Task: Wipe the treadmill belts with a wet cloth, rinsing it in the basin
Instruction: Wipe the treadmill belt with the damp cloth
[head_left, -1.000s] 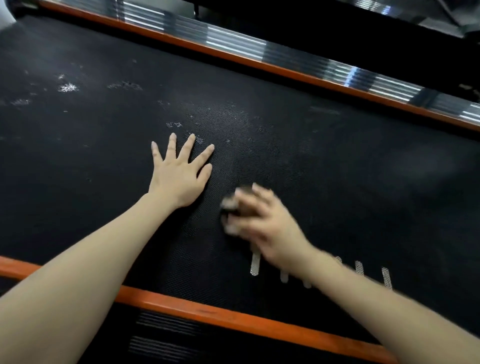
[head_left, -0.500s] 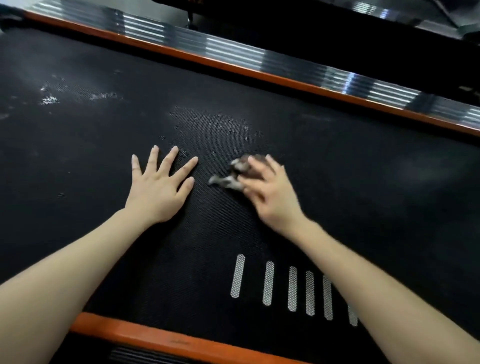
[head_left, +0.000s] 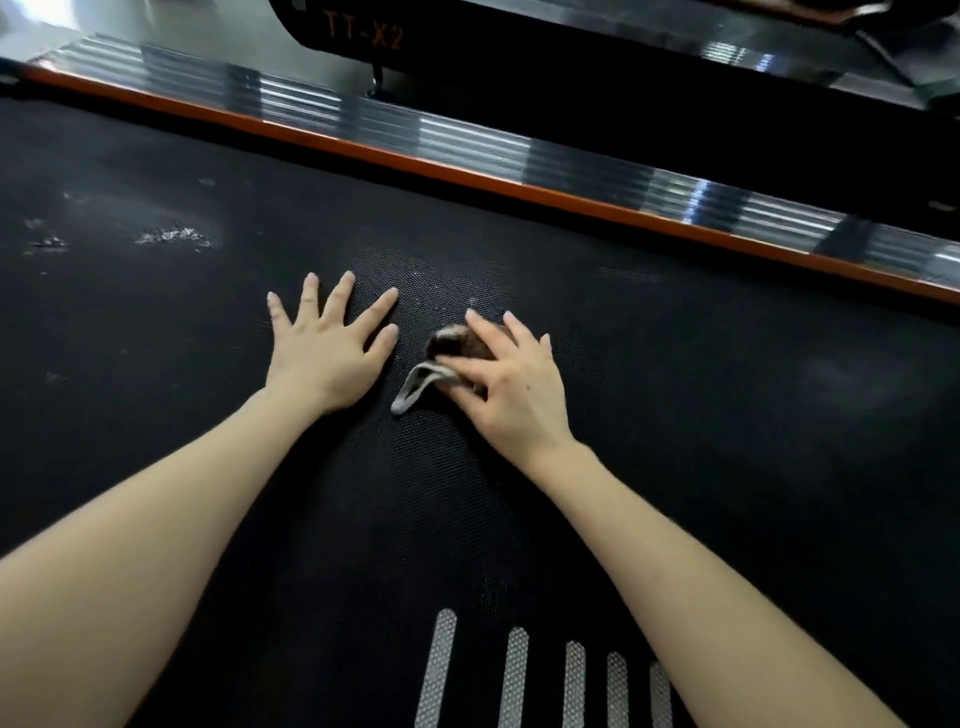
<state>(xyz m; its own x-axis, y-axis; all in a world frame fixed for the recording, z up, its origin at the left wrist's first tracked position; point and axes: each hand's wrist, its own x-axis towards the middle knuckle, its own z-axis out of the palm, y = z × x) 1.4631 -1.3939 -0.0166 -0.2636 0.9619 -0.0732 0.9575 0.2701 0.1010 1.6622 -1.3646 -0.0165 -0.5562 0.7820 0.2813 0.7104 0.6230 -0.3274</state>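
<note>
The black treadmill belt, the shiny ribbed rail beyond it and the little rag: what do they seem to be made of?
Black treadmill belt: probably rubber or coated fabric, matte, with a fine dimpled texture. Silver ribbed rail: likely metal, glossy, with bright banded reflections. Small grey-brown cloth: soft fabric, crumpled, with a limp strip trailing.

**A:** What is lining the far side?
**B:** A ribbed silver side rail (head_left: 467, 148), edged with an orange strip (head_left: 519, 191), is slanting from far left towards the right.
**A:** Beyond it?
**B:** A black housing (head_left: 545, 57) is showing orange "TT-X2" lettering (head_left: 363, 36).
</note>
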